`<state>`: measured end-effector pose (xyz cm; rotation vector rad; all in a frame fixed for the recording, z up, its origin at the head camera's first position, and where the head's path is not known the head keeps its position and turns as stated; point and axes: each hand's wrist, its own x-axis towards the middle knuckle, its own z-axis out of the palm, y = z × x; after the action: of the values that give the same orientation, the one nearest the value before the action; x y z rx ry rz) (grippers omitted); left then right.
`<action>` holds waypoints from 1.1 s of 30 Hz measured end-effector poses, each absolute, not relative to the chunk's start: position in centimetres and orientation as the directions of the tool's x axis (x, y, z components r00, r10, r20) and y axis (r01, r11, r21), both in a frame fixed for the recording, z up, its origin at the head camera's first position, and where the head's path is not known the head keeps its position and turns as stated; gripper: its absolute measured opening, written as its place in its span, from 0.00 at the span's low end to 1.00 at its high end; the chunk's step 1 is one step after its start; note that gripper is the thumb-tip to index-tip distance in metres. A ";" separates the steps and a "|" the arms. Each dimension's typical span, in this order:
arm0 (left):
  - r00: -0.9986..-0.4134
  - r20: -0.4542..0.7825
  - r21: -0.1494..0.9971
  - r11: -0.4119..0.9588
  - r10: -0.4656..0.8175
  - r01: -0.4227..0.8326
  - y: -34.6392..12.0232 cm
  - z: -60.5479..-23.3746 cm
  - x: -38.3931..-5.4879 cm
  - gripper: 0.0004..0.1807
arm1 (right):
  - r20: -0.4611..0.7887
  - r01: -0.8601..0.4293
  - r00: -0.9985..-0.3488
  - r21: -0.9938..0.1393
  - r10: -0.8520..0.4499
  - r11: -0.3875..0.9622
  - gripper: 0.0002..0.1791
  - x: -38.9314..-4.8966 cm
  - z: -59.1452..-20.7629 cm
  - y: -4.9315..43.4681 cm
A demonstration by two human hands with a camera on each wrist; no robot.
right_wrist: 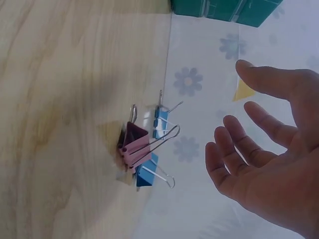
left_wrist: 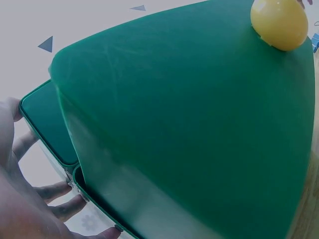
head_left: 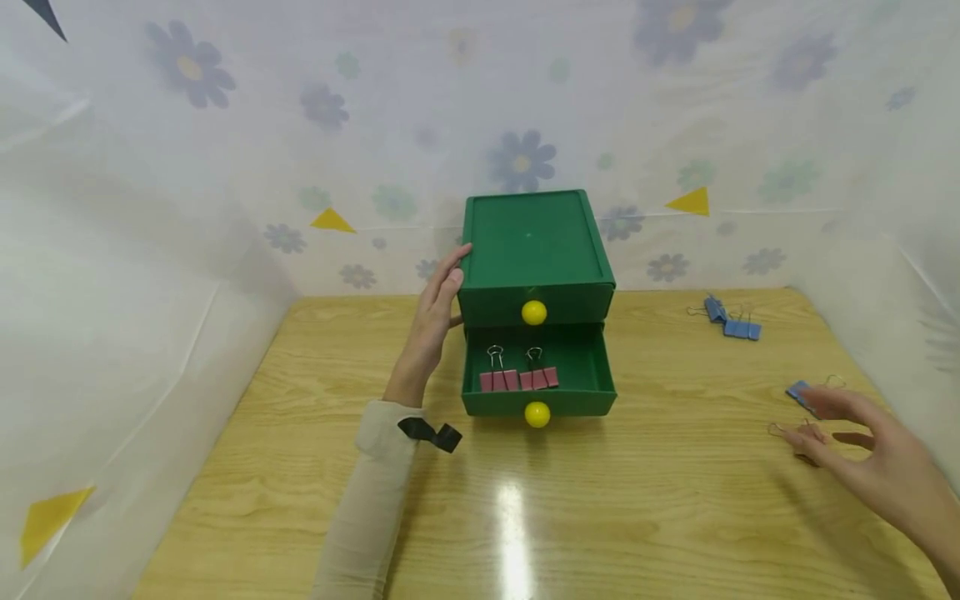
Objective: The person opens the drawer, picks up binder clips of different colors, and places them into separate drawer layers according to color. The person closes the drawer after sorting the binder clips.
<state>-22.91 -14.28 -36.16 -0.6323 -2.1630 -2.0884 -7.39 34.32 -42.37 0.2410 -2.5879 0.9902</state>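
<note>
A green two-drawer box (head_left: 528, 237) with yellow knobs stands on the table, its lower drawer (head_left: 576, 403) pulled out. Inside that drawer lie two pink binder clips, a left one (head_left: 498, 382) and a right one (head_left: 546, 378). My left hand (head_left: 430, 325) rests against the box's left side with fingers extended, and they also show along its edge in the left wrist view. At the right, my right hand (head_left: 892, 462) is spread beside a loose pink binder clip (right_wrist: 138, 149), holding nothing. Its thumb and fingers stand apart from that clip in the right wrist view.
A blue binder clip (head_left: 801, 394) lies just behind the right fingers. Two more blue clips, one upright (head_left: 715, 310) and one flat (head_left: 742, 330), sit together at the back right. Flower-patterned white sheeting (head_left: 420, 108) encloses the wooden table (head_left: 637, 517) at the back and sides.
</note>
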 end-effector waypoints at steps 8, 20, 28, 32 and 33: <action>-0.914 0.327 0.942 -0.006 0.242 0.336 -14.2 -36.2 -22.9 0.25 | 0.276 -0.196 -0.960 -0.583 -0.035 0.788 0.34 -7.6 -44.3 36.8; -0.911 0.329 0.941 -0.005 0.248 0.338 -14.2 -36.0 -22.7 0.25 | 0.184 -0.187 -0.979 -0.605 -0.093 0.774 0.33 -8.0 -46.6 38.6; -0.912 0.332 0.940 -0.009 0.242 0.341 -14.4 -37.2 -23.9 0.25 | 0.151 -0.185 -0.982 -0.612 -0.116 0.769 0.28 -8.2 -47.2 38.9; -0.913 0.334 0.940 -0.010 0.232 0.341 -14.5 -38.1 -24.7 0.24 | 0.158 -0.173 -0.983 -0.575 -0.098 0.800 0.28 -8.3 -47.5 38.9; -0.914 0.333 0.940 -0.010 0.231 0.340 -14.5 -38.2 -24.7 0.24 | 0.149 -0.163 -0.984 -0.567 -0.094 0.807 0.28 -8.3 -47.4 38.9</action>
<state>-24.72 -14.49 -38.23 -0.6225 -2.1524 -2.0862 -8.34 38.93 -47.44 0.2051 -2.8774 0.9183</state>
